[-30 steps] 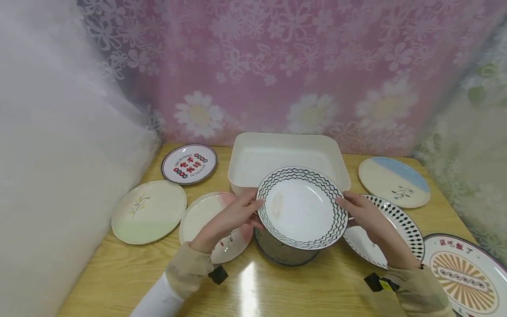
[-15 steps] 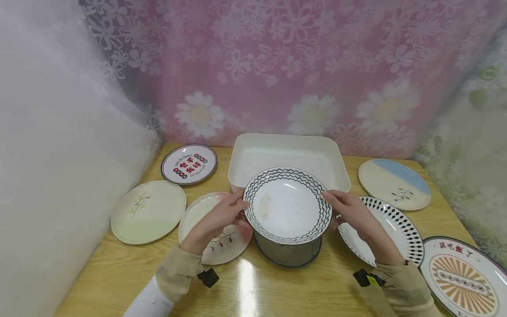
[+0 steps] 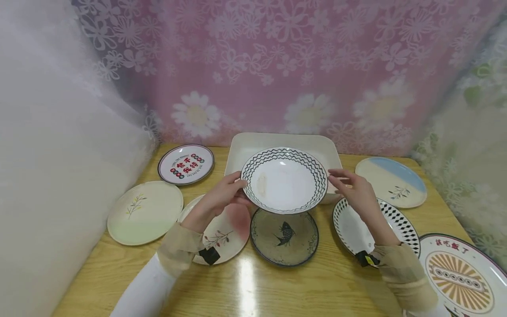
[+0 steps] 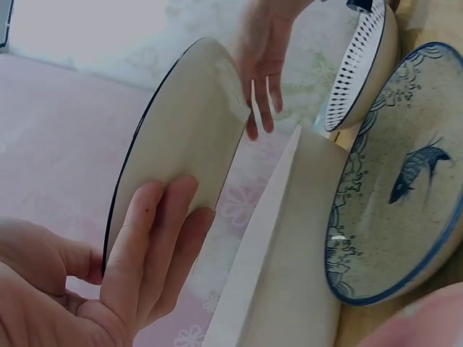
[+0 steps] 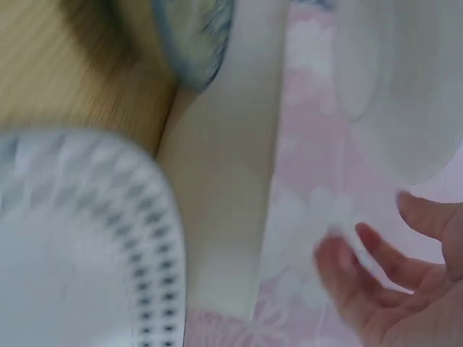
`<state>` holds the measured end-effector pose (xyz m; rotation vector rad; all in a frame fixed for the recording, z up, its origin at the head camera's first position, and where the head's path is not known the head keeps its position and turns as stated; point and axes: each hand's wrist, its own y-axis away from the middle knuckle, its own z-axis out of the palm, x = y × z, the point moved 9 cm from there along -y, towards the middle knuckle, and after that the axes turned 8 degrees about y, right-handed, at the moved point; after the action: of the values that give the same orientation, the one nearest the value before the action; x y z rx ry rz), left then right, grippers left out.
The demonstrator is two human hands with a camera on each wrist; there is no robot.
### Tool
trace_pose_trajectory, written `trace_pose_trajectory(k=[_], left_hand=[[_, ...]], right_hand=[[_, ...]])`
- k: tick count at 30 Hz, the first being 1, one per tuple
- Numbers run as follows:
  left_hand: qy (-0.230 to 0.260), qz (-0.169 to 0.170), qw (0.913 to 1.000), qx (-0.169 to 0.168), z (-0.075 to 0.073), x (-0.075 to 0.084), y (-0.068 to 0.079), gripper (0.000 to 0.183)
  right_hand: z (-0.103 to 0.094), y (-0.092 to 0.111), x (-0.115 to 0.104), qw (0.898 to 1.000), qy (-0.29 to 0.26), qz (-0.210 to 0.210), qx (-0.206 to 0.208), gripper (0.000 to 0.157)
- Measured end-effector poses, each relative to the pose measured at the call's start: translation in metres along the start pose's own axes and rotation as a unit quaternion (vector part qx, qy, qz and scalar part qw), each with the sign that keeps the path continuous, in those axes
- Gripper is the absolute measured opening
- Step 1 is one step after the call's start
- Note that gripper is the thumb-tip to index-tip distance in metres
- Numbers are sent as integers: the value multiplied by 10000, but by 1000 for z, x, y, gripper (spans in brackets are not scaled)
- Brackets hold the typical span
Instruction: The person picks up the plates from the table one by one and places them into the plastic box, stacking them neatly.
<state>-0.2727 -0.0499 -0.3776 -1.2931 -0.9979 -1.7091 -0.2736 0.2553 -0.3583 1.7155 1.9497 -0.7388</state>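
My left hand (image 3: 223, 193) pinches the left rim of a white plate with black zigzag lines (image 3: 287, 180), thumb on the face and fingers spread under it. The plate hangs tilted in the air, in front of the white rectangular bin (image 3: 277, 140). In the left wrist view the underside of the zigzag plate (image 4: 181, 123) faces the camera. My right hand (image 3: 358, 191) is beside the plate's right rim, fingers loose; a small gap parts the right hand (image 5: 405, 275) from the plate in the right wrist view. Below lies a fish plate (image 3: 284, 237).
A pink-edged plate (image 3: 222, 233), a green-edged plate (image 3: 146, 213) and a red-lettered plate (image 3: 186, 164) lie on the left. To the right are a diamond-rimmed plate (image 3: 400, 224), a blue-edged plate (image 3: 392, 182) and a large sunburst plate (image 3: 459, 281). A curtain (image 3: 257, 66) hangs behind.
The zigzag plate has moved left, then back over the bin and tilted flatter. My right hand has let go of its rim. The fish plate beneath is now uncovered.
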Motion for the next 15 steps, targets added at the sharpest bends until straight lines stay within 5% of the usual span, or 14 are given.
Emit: trace_pose_trajectory(k=[5, 10, 15], left_hand=[[486, -128, 9987, 102, 1, 11, -30, 42], [765, -321, 9964, 200, 3, 18, -59, 43], [823, -583, 9945, 276, 6, 15, -85, 44]], right_hand=[[8, -21, 23, 9907, 1208, 45, -621, 88], [22, -31, 43, 9825, 1353, 309, -1239, 114], [25, -34, 49, 9799, 1405, 460, -1343, 117]])
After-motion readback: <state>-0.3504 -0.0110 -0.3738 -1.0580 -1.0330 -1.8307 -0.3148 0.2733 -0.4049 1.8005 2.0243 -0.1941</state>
